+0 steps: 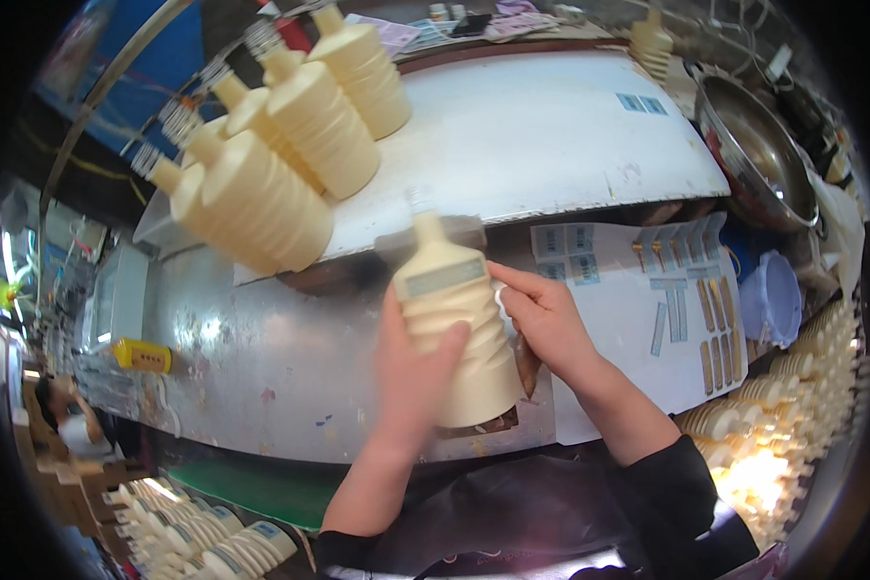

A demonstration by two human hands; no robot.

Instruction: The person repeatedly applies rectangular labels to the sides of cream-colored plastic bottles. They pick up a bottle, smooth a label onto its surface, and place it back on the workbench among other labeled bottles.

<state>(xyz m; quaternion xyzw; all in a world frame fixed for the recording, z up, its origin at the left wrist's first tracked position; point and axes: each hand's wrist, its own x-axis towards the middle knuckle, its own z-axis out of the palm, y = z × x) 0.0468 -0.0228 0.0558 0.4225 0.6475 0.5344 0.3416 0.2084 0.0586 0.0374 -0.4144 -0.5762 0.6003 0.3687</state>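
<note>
A cream ribbed bottle with a narrow neck stands tilted in front of me, a grey-blue strip label across its shoulder. My left hand is wrapped round its left side, thumb across the front; this hand is blurred. At the right end of the label, my right hand has its fingers pinched together against the bottle. Something small and white shows between those fingers, too unclear to name. Just below them is a brown pointed object, partly hidden by the bottle and hand.
Several similar bottles stand on the white raised board at back left. A sheet with label strips and brown sticks lies right. Beyond are a metal pan and a pale bucket. Piled bottles flank the bench.
</note>
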